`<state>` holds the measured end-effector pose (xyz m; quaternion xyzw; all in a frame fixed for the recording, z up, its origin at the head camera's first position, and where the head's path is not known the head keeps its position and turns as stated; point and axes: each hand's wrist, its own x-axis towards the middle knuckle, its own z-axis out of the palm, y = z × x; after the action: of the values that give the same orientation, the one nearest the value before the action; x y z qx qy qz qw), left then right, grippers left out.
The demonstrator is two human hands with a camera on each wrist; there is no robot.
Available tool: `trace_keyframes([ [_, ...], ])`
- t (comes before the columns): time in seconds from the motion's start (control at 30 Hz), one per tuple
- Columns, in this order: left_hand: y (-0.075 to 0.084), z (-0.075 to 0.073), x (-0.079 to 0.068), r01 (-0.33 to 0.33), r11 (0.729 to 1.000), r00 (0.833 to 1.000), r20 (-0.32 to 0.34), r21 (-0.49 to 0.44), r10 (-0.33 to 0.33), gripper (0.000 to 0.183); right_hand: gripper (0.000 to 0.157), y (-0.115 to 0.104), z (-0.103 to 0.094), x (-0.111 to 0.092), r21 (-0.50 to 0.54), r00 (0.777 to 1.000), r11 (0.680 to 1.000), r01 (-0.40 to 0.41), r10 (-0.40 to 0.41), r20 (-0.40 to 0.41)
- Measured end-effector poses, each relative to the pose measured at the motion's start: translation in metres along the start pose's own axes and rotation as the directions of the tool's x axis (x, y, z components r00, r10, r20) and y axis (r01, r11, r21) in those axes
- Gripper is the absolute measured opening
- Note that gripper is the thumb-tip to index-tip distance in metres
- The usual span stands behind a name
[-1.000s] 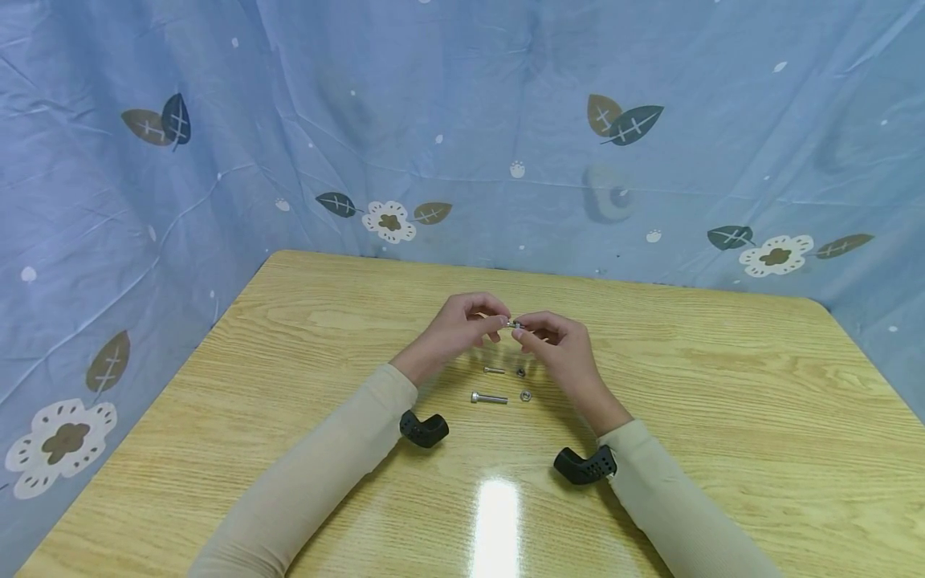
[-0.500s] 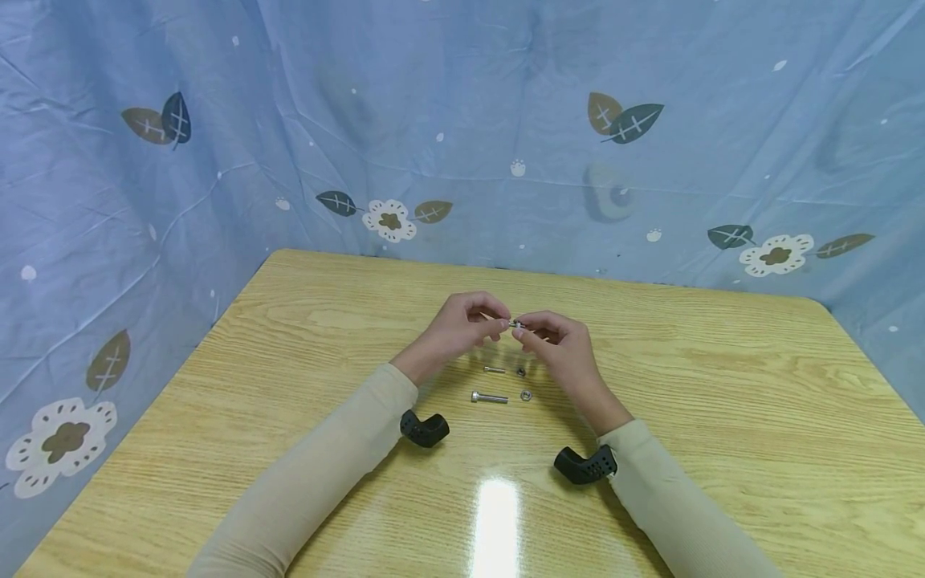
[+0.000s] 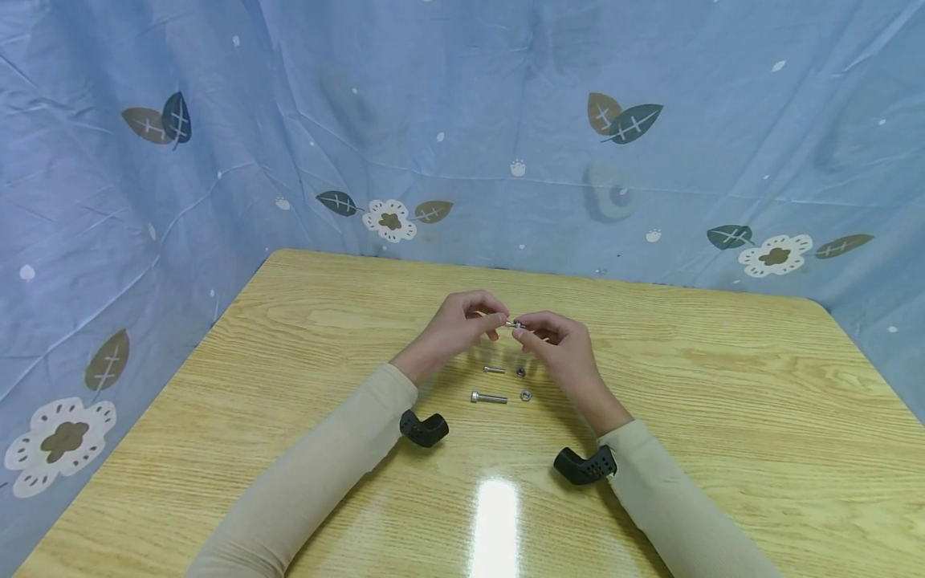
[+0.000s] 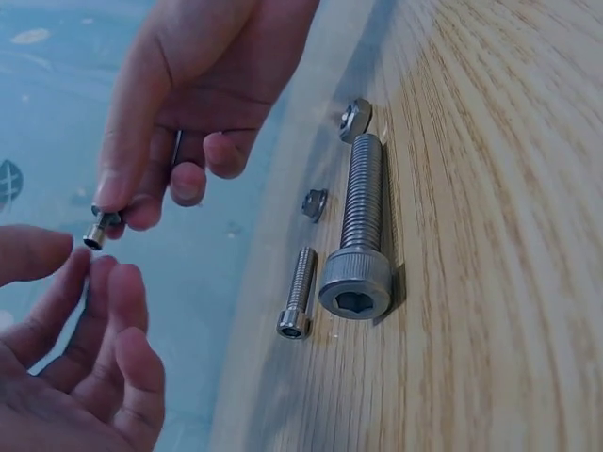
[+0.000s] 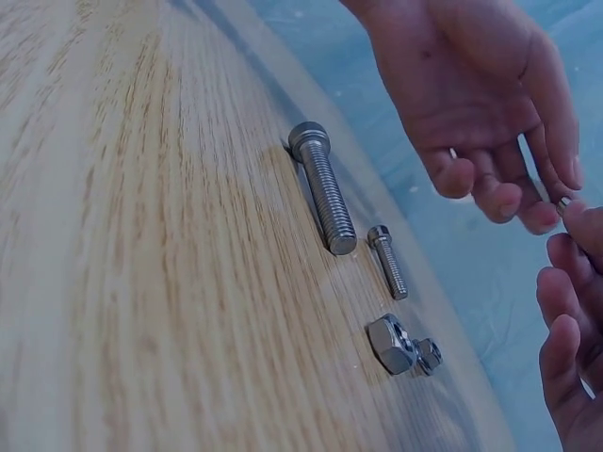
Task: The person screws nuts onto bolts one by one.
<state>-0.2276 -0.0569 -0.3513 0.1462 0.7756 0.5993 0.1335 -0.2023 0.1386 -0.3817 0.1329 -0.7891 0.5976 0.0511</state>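
- The table [image 3: 686,385] was pale, yellowish wood with rounded far corners and a streaky grain; a white glare [image 3: 495,526] lay on its near part.
- Blue curtain [image 3: 470,80] rose behind it and along its left side, creased, printed with leaves and white flowers with brown centres.
- On the wood, a large bolt [image 3: 490,397] lay on its side, with a large nut [image 3: 525,396] just right of its threaded end.
- Farther from the person, a slim bolt [image 3: 495,369] and a small nut [image 3: 520,372] made a matching row.
- Above the table, beyond those rows, the right hand [image 3: 564,345] pinched a dark nut [image 4: 113,217] with a held bolt [image 4: 94,237] at it, the bolt's head toward the left.
- The left hand [image 3: 457,325] was loose, thumb and forefinger parted just beside that head.
- Black wrist mounts [image 3: 426,431] sat at both beige sleeves [image 3: 325,466].
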Motion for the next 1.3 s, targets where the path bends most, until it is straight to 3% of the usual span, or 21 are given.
trace_keyframes([
  [0.5,-0.0019,-0.0002,0.0011,0.025,1.000,1.000,0.011,0.018,-0.026,0.017,0.027,-0.0015,0.0003,-0.0004,-0.010,1.000,1.000,-0.005,0.006,0.003],
  [0.77,-0.0007,0.0001,-0.0002,0.006,1.000,1.000,0.004,0.006,-0.006,0.010,0.026,-0.0017,-0.0006,-0.0005,-0.016,1.000,1.000,-0.009,0.009,0.006],
  [1.3,0.0007,0.0007,0.0019,0.023,1.000,1.000,0.012,0.018,-0.023,0.013,0.026,-0.0046,-0.0006,0.0000,-0.028,1.000,1.000,-0.007,0.007,-0.009],
])
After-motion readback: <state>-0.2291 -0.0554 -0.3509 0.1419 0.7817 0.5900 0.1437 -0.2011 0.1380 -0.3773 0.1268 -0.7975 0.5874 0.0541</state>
